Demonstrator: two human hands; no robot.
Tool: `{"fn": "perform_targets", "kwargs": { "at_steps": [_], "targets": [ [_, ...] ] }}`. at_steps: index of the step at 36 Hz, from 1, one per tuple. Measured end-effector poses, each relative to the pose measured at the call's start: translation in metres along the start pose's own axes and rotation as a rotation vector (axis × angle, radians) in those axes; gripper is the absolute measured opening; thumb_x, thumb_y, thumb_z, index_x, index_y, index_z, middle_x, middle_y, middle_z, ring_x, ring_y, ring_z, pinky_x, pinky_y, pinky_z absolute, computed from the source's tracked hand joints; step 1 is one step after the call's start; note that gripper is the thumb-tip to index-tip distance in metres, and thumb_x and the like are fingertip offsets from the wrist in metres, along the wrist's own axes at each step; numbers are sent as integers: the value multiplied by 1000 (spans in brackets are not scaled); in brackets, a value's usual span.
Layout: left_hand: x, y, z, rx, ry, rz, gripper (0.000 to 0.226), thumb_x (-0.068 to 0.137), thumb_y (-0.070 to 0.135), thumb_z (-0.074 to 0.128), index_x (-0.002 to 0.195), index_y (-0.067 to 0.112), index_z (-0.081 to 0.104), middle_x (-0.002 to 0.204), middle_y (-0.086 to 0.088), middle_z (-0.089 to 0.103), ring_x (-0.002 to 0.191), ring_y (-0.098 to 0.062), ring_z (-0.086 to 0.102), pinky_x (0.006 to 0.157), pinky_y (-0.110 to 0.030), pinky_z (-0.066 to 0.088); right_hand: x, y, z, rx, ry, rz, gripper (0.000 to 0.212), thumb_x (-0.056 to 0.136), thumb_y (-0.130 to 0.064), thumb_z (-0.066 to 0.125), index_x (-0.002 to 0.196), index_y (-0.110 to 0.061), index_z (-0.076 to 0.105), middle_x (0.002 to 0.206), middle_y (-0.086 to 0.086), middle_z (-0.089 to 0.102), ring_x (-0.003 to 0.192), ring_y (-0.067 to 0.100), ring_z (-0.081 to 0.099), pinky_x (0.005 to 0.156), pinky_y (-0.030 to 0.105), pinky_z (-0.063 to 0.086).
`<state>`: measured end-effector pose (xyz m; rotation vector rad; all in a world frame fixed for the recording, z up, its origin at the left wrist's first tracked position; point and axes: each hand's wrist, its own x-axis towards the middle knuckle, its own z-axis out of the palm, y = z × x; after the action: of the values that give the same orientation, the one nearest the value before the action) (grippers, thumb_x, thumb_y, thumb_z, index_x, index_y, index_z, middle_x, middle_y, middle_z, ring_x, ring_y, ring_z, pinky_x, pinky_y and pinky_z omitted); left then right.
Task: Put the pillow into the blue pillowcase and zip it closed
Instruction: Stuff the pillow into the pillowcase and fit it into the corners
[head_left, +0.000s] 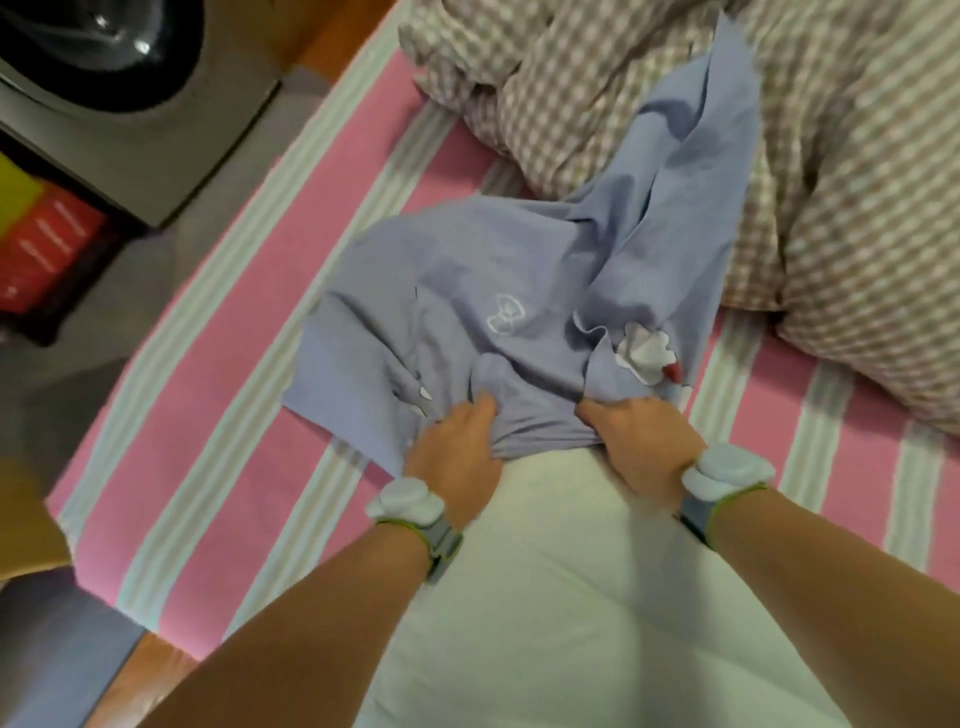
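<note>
Head view: I see my left hand (457, 447) and right hand (636, 436) each gripping the bunched mouth of the pillowcase (519, 291) at frame centre, over the pillow's (561, 582) far end. Checked duvet (779, 130) crowds the upper right; striped sheet (218, 374) underneath; washer (119, 78) upper left.

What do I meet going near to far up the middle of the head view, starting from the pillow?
White pillow → left hand and right hand, level with each other, gripping the case's opening → blue pillowcase lying on the pink striped sheet → checked duvet.
</note>
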<state>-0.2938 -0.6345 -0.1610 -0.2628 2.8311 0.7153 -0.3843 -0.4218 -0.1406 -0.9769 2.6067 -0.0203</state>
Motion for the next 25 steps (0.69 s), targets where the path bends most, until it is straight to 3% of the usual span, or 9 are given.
{"fn": "perform_targets", "kwargs": {
  "at_steps": [4,8,12,15,18,22,25],
  "targets": [
    [-4,2,2,51,47,-51,23,83,2,51,103,14,48,104,-10,53,75,-37,57,59,-41,44,-1,-3,6,22,115,-25,21,77,-16,66,93,-17,52,70,5,65,50,34,59,45,35,47],
    [1,-14,6,108,36,-116,28,74,-6,61,97,8,53,100,-12,52,65,-33,54,53,-32,28,28,-15,9,66,205,-52,17,79,-9,56,91,-16,47,84,5,52,64,32,52,48,34,38],
    [-7,-29,10,78,-95,-72,18,87,2,48,103,10,52,103,-8,50,87,-33,54,61,-35,32,33,-16,22,140,49,-67,21,82,-4,48,98,-17,52,99,8,55,83,36,59,58,37,40],
    [-10,-28,9,-15,-74,-33,16,81,2,50,91,15,51,93,-4,46,83,-32,52,60,-40,41,14,8,27,188,-52,-16,34,83,-6,50,111,-23,58,109,5,60,99,35,62,74,39,49],
    [-11,-17,7,-121,-109,52,17,78,1,50,85,16,48,92,-3,43,80,-31,50,63,-45,45,-14,28,26,195,-128,40,40,83,-5,52,118,-23,61,111,3,62,108,31,60,79,37,46],
    [-21,-9,8,-74,-165,57,22,84,-1,47,98,17,48,103,-2,45,87,-31,51,66,-44,46,-28,23,27,219,-96,102,33,83,-4,52,111,-20,61,106,5,59,100,33,61,73,40,49],
    [-45,-29,5,-55,-166,-8,42,81,-3,45,119,14,50,120,-3,44,95,-33,55,74,-43,48,-13,0,17,197,14,27,23,80,-6,56,101,-14,58,98,8,55,88,35,59,62,40,47]
  ]
}}
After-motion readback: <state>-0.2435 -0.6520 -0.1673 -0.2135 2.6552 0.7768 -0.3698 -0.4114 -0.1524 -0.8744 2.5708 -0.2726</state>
